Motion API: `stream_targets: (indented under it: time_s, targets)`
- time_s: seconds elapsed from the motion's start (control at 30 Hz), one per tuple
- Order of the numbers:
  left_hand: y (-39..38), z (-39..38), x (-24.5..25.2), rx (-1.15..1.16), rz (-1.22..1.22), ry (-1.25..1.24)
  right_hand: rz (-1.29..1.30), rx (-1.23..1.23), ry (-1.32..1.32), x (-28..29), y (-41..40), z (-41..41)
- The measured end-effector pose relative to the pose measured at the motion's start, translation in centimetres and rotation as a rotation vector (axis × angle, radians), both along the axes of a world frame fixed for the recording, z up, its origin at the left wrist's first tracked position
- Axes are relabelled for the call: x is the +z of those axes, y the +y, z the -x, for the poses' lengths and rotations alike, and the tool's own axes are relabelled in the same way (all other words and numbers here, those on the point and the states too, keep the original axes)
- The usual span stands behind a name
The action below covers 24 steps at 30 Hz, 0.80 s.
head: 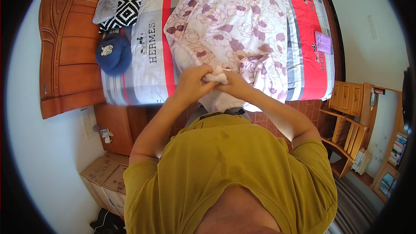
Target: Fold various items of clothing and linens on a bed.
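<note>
A pale floral blanket [227, 32] with pink and purple roses lies spread across the bed, partly folded over itself. Its near edge hangs down over the side of the mattress toward my legs. My left hand [194, 83] pinches a bunched part of the blanket just above my waist. Close beside it, my right hand [234, 84] grips the same gathered bunch from the other side. Beneath the blanket is a grey, white and red printed bed cover [152, 81], which bears large lettering.
A wooden headboard [78, 52] rises at the left, with a blue cushion [113, 54], a black-and-white patterned pillow [128, 9] and a grey furry cushion [107, 6] near it. A purple folded cloth [323, 42] lies at the bed's right end. Cardboard boxes [104, 172] and a wooden chair [344, 130] stand nearby.
</note>
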<state>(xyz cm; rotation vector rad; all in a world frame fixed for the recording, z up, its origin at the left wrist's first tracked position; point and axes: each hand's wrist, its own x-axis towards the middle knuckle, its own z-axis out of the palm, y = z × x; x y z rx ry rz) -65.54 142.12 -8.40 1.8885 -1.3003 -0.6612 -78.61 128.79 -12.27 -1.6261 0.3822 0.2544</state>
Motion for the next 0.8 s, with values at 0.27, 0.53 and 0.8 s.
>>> stream_targets:
  time_s: [0.27, 0.53, 0.8]
  targets:
    - [-4.4, -1.5, -4.8, -0.713, -0.045, 0.401, -0.325, -0.258, 0.074, 4.3, 1.7, 6.3]
    - [-11.5, -1.0, -10.5, -0.911, 0.068, -0.067, -0.876, -0.418, 0.232, 11.2, 1.3, 10.4]
    - [-15.2, -1.4, -13.6, -1.039, -0.205, -0.399, -0.494, -0.237, -0.159, 18.7, 5.5, 7.1]
